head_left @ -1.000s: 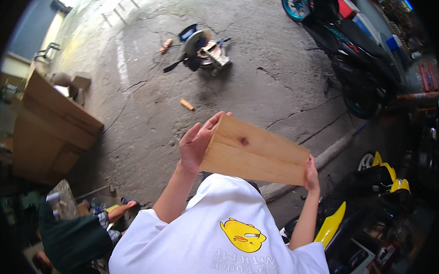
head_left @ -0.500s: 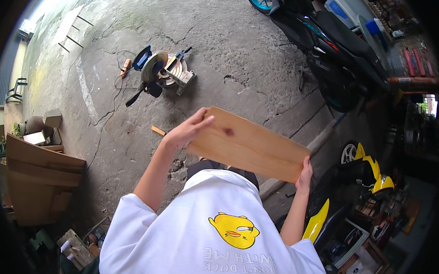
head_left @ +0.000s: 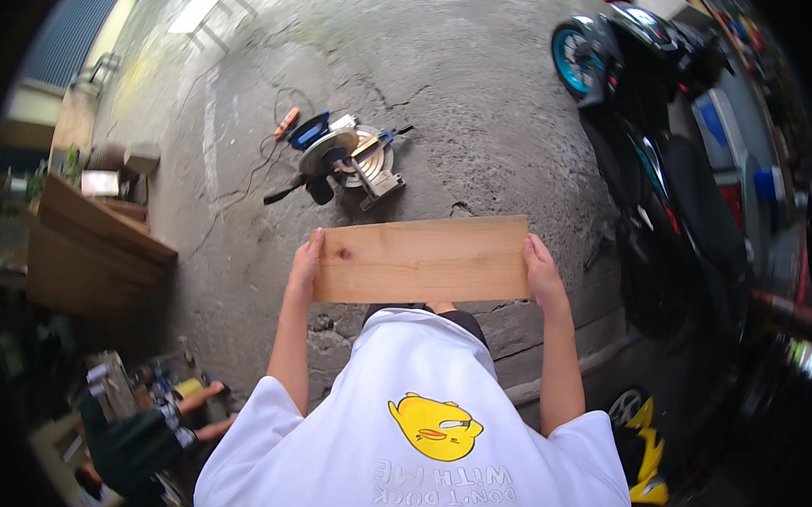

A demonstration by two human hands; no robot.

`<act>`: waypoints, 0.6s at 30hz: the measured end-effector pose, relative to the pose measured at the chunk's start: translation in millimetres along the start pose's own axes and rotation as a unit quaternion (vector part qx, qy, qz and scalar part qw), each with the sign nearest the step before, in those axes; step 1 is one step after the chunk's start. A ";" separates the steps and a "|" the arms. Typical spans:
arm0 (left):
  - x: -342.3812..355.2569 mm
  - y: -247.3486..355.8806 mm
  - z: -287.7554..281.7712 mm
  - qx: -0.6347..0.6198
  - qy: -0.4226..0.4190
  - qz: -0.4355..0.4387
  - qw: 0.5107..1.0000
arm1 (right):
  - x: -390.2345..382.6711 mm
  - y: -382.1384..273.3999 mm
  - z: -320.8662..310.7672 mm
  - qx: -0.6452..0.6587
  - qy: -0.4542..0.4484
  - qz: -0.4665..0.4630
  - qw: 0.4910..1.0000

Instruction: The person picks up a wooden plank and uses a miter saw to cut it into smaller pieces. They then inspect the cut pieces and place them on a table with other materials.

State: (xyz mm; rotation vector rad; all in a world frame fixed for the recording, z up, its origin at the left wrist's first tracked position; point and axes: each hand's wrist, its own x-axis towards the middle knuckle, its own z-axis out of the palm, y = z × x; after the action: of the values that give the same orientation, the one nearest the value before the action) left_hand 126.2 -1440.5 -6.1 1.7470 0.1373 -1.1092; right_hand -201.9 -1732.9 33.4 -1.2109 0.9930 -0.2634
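Board (head_left: pixel 420 264) of bare wood: in the head view it is held clear of the concrete floor (head_left: pixel 246 290), ahead of the white shirt (head_left: pixel 341 434), long edges running side to side. Left hand (head_left: pixel 307 264) is partly closed on its left edge, right hand (head_left: pixel 544 273) likewise on its right edge; how the fingers sit behind cannot be told. Saw (head_left: pixel 335 150) stands on the floor beyond the board's far edge, not touching it. Judged finding: lifting is done, both ends are supported, and setting down is not yet done.
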 end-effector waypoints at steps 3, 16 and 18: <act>16.7 0.0 2.1 -0.056 0.040 0.010 0.998 | 62.6 -34.3 -1.1 -0.084 -0.047 0.008 0.995; -27.2 232.1 49.3 -0.498 0.052 0.597 0.626 | 201.6 -328.6 98.4 0.307 -0.292 -0.358 0.832; -34.6 295.0 56.5 -0.518 0.100 0.627 0.573 | 214.0 -363.7 98.2 0.359 -0.273 -0.219 0.865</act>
State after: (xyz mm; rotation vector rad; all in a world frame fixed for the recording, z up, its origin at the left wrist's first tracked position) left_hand 234.6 -1612.1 217.9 0.4751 -0.2702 0.3192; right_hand 111.2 -1946.1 243.9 -0.7223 0.0672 -0.5542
